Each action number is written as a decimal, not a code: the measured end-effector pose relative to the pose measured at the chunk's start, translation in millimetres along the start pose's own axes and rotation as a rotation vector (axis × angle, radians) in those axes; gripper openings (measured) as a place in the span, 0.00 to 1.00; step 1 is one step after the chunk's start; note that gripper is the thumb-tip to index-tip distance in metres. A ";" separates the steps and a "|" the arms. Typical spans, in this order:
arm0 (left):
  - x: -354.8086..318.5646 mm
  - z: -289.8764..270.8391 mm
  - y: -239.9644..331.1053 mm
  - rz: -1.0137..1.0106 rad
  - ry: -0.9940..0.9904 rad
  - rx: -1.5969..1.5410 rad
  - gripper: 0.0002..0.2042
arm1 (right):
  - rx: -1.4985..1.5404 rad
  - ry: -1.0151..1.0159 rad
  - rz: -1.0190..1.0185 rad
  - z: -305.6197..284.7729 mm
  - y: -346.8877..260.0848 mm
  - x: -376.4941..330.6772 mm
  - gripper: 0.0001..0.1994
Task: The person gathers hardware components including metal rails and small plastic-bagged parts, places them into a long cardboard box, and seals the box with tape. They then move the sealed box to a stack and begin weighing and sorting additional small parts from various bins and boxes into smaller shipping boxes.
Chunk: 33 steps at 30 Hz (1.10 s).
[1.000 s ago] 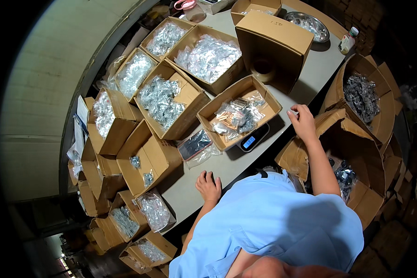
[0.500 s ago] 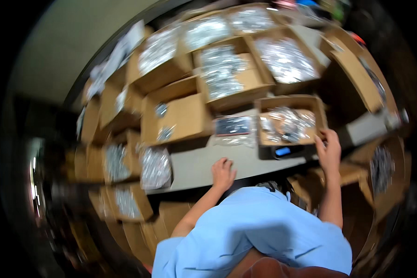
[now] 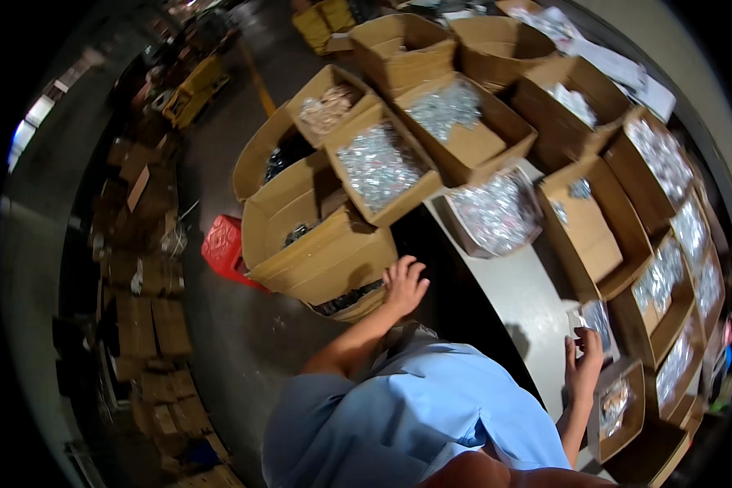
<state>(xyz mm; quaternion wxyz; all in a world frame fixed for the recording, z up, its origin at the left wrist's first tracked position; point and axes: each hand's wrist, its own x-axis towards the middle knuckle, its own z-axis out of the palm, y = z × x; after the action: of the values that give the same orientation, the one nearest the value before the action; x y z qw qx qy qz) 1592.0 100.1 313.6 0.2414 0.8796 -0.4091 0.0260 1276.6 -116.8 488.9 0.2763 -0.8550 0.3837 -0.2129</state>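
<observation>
The left hand (image 3: 404,285) lies with its fingers spread flat on the flap of a low cardboard box (image 3: 325,252) that stands on the floor just left of the grey table (image 3: 519,302); it grips nothing. The right hand (image 3: 584,362) rests on the table's near right part, fingers loosely curled against a small clear bag of metal parts (image 3: 595,319); whether it actually pinches the bag cannot be told. Just right of that hand, at the table's edge, sits a small open box of bagged parts (image 3: 618,407).

Half a second ago both hands lay at the table's front edge, the left flat on its top, the right on a box with a scale beside it; now the view has swung leftward and the left hand has gone off the table to the floor box.

Beyond the table's far end stand open boxes of shiny bagged parts (image 3: 378,167). A red plastic stool (image 3: 224,250) stands left of the floor box.
</observation>
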 end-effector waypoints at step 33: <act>74.0 -136.7 -390.2 -0.525 -0.953 -0.741 0.19 | -0.090 -0.508 -0.160 335.0 -308.7 -18.8 0.15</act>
<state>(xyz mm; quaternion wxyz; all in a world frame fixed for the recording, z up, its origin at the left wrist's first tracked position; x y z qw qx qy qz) 1947.6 322.8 294.9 0.3192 0.7240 -0.2249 -0.5687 1624.3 172.0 428.9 0.3077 -0.9201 0.2425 0.0049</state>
